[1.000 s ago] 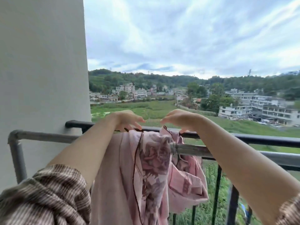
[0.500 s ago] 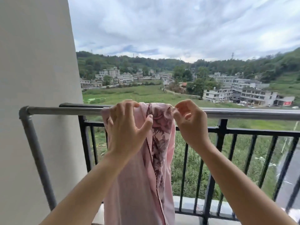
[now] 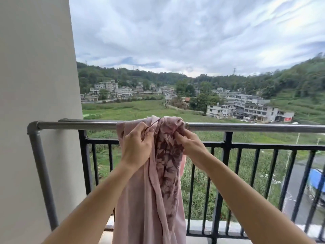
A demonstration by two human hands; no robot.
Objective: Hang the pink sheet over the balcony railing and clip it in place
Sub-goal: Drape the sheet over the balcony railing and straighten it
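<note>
The pink sheet [image 3: 149, 199], with a dark maroon leaf print down one band, hangs bunched over the grey metal rail [image 3: 246, 128] and falls straight to the floor edge. My left hand [image 3: 136, 147] pinches a dark-edged fold of the sheet just below the rail. My right hand [image 3: 190, 144] grips the printed part beside it, a little lower than the rail. Both hands are on the near side of the cloth. No clip shows in the frame.
A black barred balcony railing [image 3: 226, 150] stands just behind the grey rail. The rail bends down at its left end [image 3: 33, 131] against a plain white wall [image 3: 35, 85]. Beyond lie fields, buildings and a road below right.
Earlier my arms reached over the rail with the sheet bundled on it. Since then my hands have drawn back to the near side and dropped slightly, gripping the hanging cloth lower.
</note>
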